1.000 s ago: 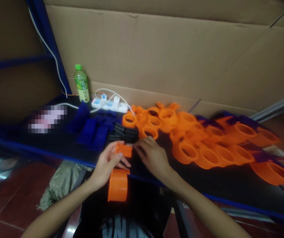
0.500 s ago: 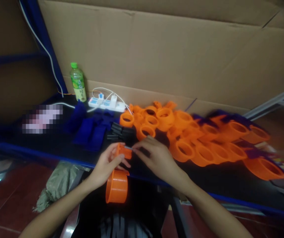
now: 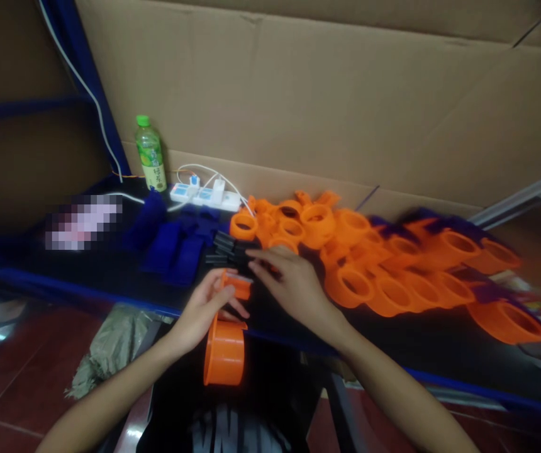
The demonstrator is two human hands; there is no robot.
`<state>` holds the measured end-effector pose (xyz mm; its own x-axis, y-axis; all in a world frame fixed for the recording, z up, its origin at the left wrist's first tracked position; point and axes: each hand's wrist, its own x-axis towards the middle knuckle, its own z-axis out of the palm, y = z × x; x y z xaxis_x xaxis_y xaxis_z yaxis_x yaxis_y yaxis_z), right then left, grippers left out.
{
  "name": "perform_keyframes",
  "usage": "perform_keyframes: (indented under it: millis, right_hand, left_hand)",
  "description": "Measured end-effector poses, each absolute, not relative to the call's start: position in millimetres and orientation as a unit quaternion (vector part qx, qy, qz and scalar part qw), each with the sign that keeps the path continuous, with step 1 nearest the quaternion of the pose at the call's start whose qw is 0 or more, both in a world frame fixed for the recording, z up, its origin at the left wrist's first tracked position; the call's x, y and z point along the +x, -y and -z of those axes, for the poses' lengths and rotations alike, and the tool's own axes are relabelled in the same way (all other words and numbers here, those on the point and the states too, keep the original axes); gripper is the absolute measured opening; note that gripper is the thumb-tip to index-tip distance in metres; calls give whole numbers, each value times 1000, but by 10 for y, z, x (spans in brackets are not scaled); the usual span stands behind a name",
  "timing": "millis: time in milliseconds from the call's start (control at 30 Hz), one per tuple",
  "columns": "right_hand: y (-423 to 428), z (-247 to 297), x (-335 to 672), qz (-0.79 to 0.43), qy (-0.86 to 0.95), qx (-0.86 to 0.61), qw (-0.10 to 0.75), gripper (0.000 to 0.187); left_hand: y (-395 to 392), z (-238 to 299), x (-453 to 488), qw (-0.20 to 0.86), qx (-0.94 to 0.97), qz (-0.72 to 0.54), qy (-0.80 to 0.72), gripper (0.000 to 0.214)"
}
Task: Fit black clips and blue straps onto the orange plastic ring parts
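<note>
Orange part (image 3: 226, 357) hangs mostly below the left hand (image 3: 206, 309) — gripped up top.

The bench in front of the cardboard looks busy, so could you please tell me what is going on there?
A person's left hand holds an orange part by its upper end, ring downward, at the front edge of the bench. The right hand is close to some black pieces; whether it grips anything is unclear. More orange parts sit to the right, with blue pieces to the left.
</note>
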<state>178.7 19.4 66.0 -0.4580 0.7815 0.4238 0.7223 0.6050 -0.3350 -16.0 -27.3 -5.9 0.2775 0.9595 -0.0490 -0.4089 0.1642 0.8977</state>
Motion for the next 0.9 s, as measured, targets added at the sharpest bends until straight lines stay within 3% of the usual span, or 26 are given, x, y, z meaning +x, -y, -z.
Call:
perform_keyframes:
  millis: [133,400,733,900]
  right_hand:
    - [-355,-583,1822,36,862,-459,211,23]
    - [-408,-477,1797,51,881,-445,155,20]
    - [-475,-438,1835,29,885,-428,179,20]
    - [-481,-514,1954,-60,867,-402,288,16]
  left_hand:
    - [274,56,-160,699,384,-500,-337,49]
    - [282,29,-167,704,376,-500,-336,49]
    - [277,48,-163,706,372,-501,-336,51]
    - [274,57,-134,683,358,-533,-347,48]
